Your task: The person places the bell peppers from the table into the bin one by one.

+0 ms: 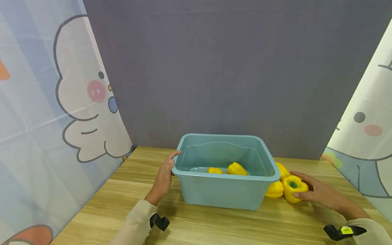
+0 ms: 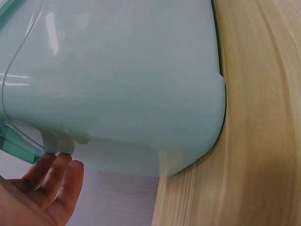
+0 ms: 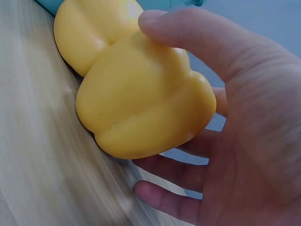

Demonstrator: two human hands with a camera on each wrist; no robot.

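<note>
The pepper (image 1: 294, 191) is gripped in your right hand (image 1: 323, 193), thumb on the near side, fingers on the far side. Two loose peppers (image 1: 274, 190) lie between that hand and the bin (image 1: 223, 192). Your left hand (image 1: 162, 180) holds the bin's rim. Two inner peppers (image 1: 237, 169) lie in the bin, between your hands. The bin stands on the surface (image 1: 211, 226).
</note>
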